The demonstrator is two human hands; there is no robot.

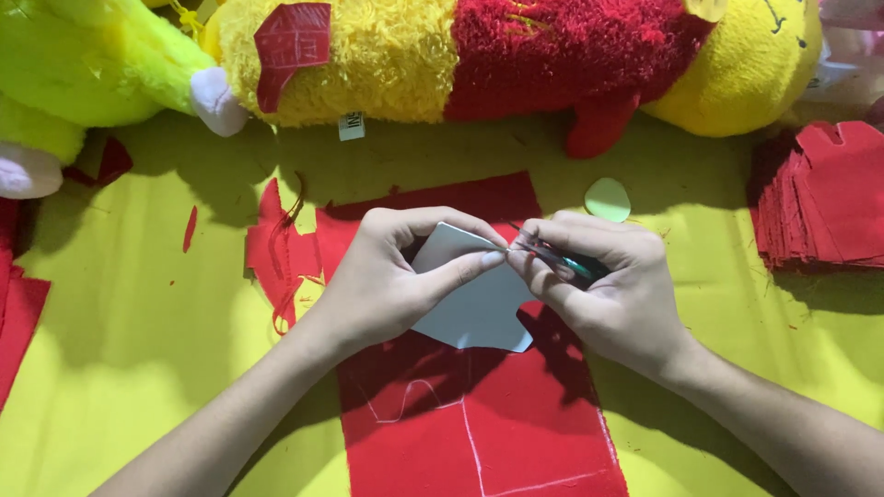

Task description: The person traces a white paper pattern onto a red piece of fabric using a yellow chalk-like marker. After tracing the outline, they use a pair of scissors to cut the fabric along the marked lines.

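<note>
Overhead, the work surface is a yellow cloth (138, 331) spread flat, shadowed under the arms and lit from above; nothing of the room beyond it shows. A strip of red felt (479, 414) runs down the middle of the cloth toward the near edge, marked with white chalk lines (470, 433), one straight and one curved. Its far left margin is ragged, with loose red offcuts (276, 248) and threads beside it. Left hand (387, 276) pinches a pale grey card template (474, 308) between thumb and fingers, closed on its upper edge; the template is held just above the felt, tilted, near the centre of the view. Right hand (599, 285) meets the left at the template's top edge, fingers curled tight around a thin green-handled tool (575, 265); whether it is a pen or a cutter cannot be told. Along the far edge lie plush toys: a lime-green one (83, 64) at left, a yellow and red one (460, 55) across the middle with a red felt patch (290, 46) lying on it. A small pale green oval piece (608, 199) rests on the cloth just beyond the right hand. At far right a stack of cut red felt shapes (829, 198) sits on the cloth, well apart from the hands. More red fabric (18, 313) lies at the left edge. No containers in view.
</note>
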